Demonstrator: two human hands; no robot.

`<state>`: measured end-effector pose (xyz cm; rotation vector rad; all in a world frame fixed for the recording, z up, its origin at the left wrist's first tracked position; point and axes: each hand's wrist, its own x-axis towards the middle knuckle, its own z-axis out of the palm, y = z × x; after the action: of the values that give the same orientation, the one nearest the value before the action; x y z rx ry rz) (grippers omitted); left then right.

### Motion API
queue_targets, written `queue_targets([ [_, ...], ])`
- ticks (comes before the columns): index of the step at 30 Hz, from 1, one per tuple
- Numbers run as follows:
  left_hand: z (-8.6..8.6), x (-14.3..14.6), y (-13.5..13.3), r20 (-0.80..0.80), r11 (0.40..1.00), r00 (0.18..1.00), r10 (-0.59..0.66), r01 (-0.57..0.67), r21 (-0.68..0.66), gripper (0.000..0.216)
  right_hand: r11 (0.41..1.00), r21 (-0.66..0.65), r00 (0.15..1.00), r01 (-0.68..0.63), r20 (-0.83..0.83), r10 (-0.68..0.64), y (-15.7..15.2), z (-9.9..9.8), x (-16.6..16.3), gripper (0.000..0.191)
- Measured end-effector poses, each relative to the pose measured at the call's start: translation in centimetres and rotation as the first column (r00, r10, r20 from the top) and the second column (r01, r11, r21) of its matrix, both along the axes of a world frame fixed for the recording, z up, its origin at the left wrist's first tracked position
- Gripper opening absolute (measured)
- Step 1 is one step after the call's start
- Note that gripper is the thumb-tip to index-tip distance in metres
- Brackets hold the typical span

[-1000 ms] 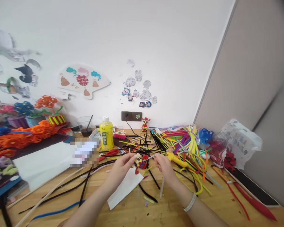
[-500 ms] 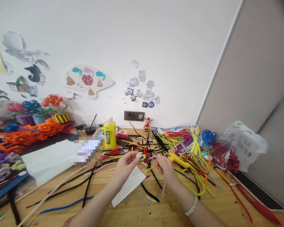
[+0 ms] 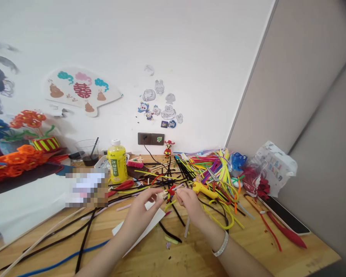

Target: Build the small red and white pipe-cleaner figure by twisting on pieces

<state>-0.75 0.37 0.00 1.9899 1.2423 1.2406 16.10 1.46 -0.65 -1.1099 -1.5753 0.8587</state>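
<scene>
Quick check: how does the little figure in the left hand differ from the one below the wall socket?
Pose: the held figure is tilted over, while the standing figure is upright.
Support: the held figure is gripped by the left hand; the standing figure rests on the table.
Visibility: fingers partly cover the held figure, but the standing figure shows its red hat.
Shared: both show red and yellow.

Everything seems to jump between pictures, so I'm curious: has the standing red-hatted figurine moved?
No. The standing red-hatted figurine remains just right of and below the wall socket, as earlier; the camera's view shifted.
</scene>
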Motion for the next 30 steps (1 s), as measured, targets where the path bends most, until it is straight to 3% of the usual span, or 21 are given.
queue_targets([
  [4, 0.02, 0.01, -0.27, -0.078, 0.986, 0.995, 0.058, -0.044, 0.163, 0.023, 0.999, -0.024, 0.998, 0.022, 0.055, -0.021, 0.06, -0.32, -0.14, 0.032],
  [8, 0.03, -0.01, -0.35, -0.106, 0.969, 0.991, 0.076, -0.049, 0.241, 0.023, 0.999, -0.028, 0.997, 0.029, 0.078, -0.026, 0.00, -0.43, -0.29, 0.031],
  [30, 0.52, 0.13, -0.64, -0.133, 0.976, 0.988, 0.076, -0.047, 0.213, 0.023, 0.997, 0.012, 0.980, 0.080, 0.179, -0.081, -0.13, -0.31, -0.07, 0.031],
])
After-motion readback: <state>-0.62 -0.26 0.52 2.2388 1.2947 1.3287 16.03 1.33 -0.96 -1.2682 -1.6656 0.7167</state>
